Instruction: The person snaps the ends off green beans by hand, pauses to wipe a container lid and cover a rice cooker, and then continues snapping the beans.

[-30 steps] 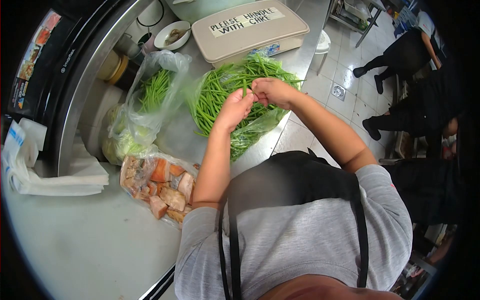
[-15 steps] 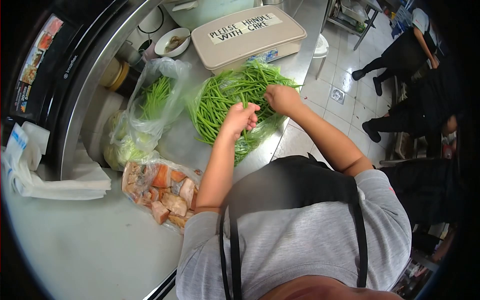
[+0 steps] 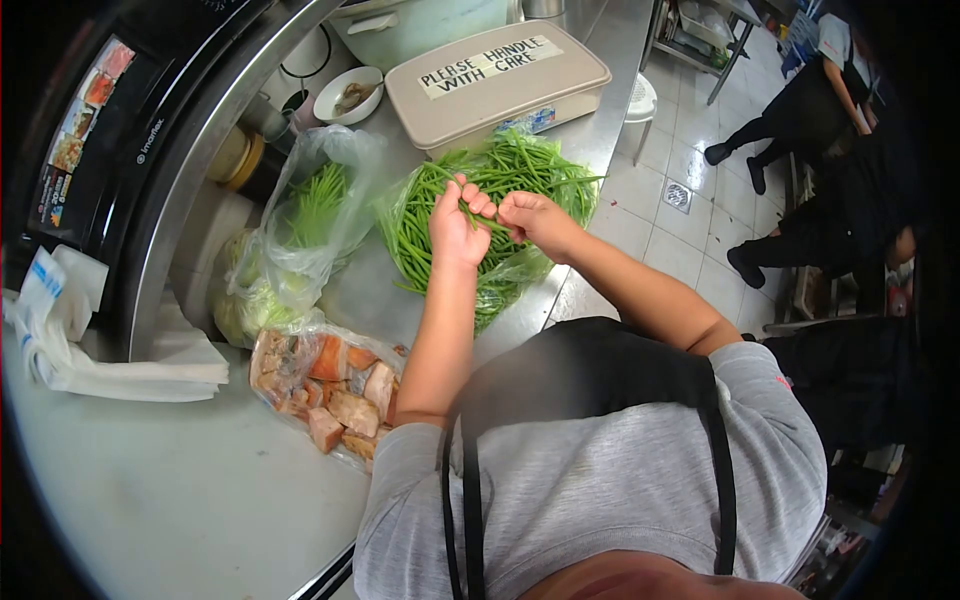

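With the grip of left hand (image 3: pixel 455 230) and right hand (image 3: pixel 537 222) pinched shut on one green bean (image 3: pixel 489 221) above the bean pile (image 3: pixel 545 178), probably best to snap only its tip.

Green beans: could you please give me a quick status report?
Left hand and right hand both pinching one green bean between them. Held above the bean pile on its open bag. Nothing in the way.
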Demonstrator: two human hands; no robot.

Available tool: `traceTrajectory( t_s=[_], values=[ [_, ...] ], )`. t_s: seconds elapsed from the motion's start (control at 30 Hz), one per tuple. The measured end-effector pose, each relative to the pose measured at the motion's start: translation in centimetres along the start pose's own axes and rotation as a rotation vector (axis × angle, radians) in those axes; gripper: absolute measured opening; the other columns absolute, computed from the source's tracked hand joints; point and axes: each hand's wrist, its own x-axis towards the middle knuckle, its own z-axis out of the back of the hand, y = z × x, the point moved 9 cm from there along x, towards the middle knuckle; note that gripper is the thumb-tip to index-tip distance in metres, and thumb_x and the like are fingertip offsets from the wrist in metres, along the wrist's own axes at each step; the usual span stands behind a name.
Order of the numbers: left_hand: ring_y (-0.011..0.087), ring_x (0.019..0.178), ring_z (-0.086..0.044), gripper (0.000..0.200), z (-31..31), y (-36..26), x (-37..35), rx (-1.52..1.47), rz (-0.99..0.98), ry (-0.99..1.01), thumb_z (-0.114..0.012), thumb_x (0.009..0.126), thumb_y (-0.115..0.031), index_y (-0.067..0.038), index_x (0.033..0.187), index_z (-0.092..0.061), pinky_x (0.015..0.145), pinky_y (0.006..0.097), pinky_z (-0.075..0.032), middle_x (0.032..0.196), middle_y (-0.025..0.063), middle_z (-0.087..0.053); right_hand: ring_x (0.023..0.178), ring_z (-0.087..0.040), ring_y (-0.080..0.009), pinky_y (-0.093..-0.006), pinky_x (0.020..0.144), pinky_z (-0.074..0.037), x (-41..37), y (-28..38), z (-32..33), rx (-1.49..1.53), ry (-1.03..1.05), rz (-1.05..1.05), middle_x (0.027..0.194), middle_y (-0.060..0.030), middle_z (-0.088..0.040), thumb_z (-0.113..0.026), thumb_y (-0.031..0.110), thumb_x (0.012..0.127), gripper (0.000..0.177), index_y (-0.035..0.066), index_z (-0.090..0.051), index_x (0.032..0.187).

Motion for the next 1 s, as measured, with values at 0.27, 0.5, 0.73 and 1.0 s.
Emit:
traceTrajectory(
  t_s=[0.27,0.5,0.73,1.0],
  values=[
    [0.0075,0.045,-0.032,0.016,-4.4,0.2,-1.2,-0.098,0.200,0.264,-0.037,0.087,-0.024,-0.010,0.086,-0.045,0.038,0.0197,-0.026,0.057,-0.0024,-0.036,0.043,-0.028,-0.0108,-0.0245,0.045,-0.026,-1.9,1.7,-4.2,0.618,0.285,-0.084,0.047,0.0021,-0.028,-0.040,0.015,0.076,0.022,0.011,-0.034,0.055],
    [0.0040,0.041,-0.029,0.017,-0.3,1.4,-2.1,0.346,0.147,-0.052,-0.043,0.085,-0.027,-0.010,0.084,-0.044,0.033,0.0176,-0.021,0.055,-0.0045,-0.037,0.046,-0.040,-0.0127,-0.0276,0.046,-0.033,-0.5,7.4,-0.6,-0.117,-0.031,0.255,0.049,-0.0003,-0.041,-0.045,0.020,0.077,0.023,0.009,-0.042,0.057],
    [0.0014,0.039,-0.025,0.019,-0.5,-0.6,-2.5,1.015,0.145,-0.009,-0.047,0.083,-0.025,-0.006,0.082,-0.046,0.034,0.0166,-0.018,0.052,-0.0071,-0.033,0.073,-0.052,-0.0283,-0.0362,0.061,-0.042,-0.3,11.5,-1.3,-1.217,-0.008,0.664,0.080,-0.0086,-0.052,-0.053,0.024,0.076,0.017,0.009,-0.053,0.082],
    [0.0017,0.039,-0.027,0.019,-1.8,-0.1,-2.3,0.984,0.173,0.053,-0.048,0.082,-0.025,-0.006,0.082,-0.046,0.035,0.0165,-0.019,0.053,-0.0067,-0.034,0.069,-0.053,-0.0298,-0.0383,0.060,-0.042,0.2,11.5,-0.3,-1.490,0.026,0.625,0.074,-0.0104,-0.054,-0.052,0.020,0.074,0.013,0.007,-0.053,0.075]
  ],
)
